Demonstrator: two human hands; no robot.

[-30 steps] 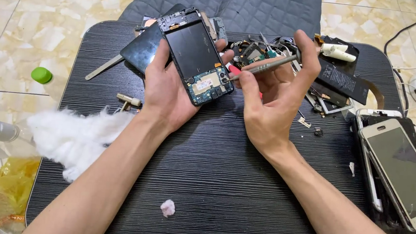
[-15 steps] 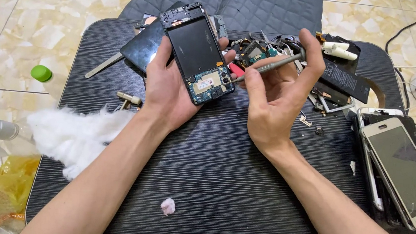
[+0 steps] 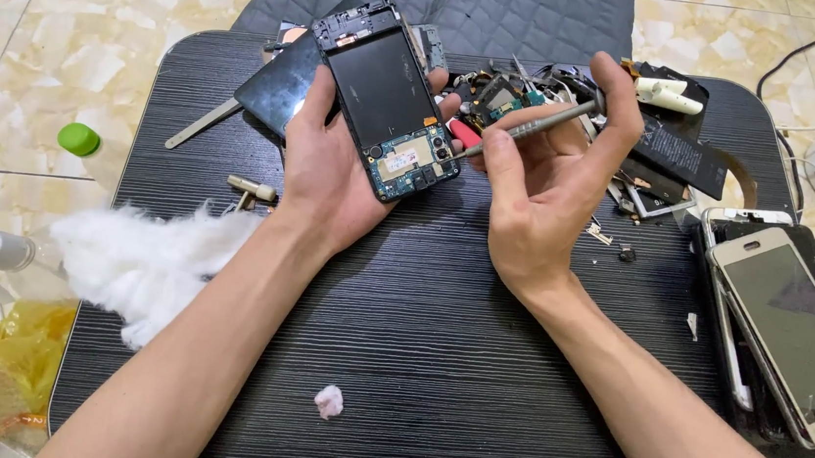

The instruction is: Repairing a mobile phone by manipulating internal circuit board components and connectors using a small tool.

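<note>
My left hand [image 3: 329,173] holds an opened phone [image 3: 385,94] from below, its back cover off, with a black battery and a blue circuit board showing. My right hand [image 3: 545,172] grips a slim grey screwdriver [image 3: 534,127], its tip touching the lower right corner of the phone's board. Both hands hover over the black wood-grain table [image 3: 435,359].
A heap of phone parts and tools [image 3: 650,152] lies behind my right hand. Two phones [image 3: 787,326] rest at the right edge. White cotton wool [image 3: 144,260] sits at the left, a small pink wad [image 3: 329,401] near the front, a dark screen panel [image 3: 277,90] behind the phone.
My right hand has brought the screwdriver tip in toward the phone's board. The left hand has held the phone nearly still.
</note>
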